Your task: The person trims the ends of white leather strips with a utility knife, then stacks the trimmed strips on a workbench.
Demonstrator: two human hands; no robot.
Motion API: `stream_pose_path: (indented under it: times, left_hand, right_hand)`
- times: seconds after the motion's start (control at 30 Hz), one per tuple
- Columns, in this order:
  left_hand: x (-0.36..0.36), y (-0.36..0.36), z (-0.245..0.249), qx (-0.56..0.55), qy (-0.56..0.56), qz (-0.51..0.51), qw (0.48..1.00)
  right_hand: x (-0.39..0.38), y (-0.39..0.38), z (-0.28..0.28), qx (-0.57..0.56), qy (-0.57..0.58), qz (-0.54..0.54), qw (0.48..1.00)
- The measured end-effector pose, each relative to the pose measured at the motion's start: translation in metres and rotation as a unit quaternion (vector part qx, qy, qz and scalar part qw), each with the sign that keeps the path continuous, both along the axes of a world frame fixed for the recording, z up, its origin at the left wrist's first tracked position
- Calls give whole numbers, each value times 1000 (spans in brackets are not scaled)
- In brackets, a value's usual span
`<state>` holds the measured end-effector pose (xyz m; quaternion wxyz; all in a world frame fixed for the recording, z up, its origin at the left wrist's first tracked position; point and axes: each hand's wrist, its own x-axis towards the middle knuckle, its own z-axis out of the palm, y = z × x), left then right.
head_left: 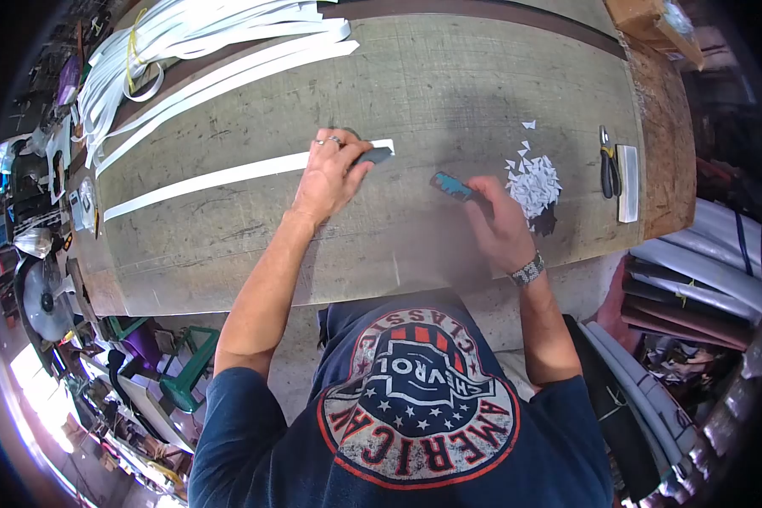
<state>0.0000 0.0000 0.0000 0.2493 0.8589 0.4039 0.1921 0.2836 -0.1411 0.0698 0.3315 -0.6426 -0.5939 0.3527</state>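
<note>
A long white strip [220, 180] lies across the worn table [254, 254]. My left hand [330, 173] is closed on a small dark flat piece [377, 155], which it presses over the strip near its right end. The strip's white tip shows just past the piece. To the right, clear of the strip, my right hand [501, 220] grips a flat tool with chipped teal paint [451, 185]. Its working edge cannot be made out. Beside that hand lies a heap of small white triangular offcuts [535, 186].
Bundled white strips [203, 38] fill the far left, with loose strips [237, 80] in front. Yellow-and-black pliers [608, 165] lie by a pale block [627, 184] at the right. A cardboard box [648, 25] stands at the far right corner. Rolls of material [703, 245] lie beyond the right edge.
</note>
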Motion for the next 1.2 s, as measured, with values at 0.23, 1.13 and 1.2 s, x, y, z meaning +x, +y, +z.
stream_pose_path:
  times: [0.23,1.13,1.2]
  left_hand:
    - [4,-10,-11,-35,-69,17,997]
    - [8,-9,-12,36,-13,13,999]
    - [8,-9,-13,37,-14,12,999]
  right_hand:
    - [-28,11,-47,24,-118,76,990]
    - [-65,30,-68,4,-270,119,955]
    - [-66,30,-68,4,-269,118,956]
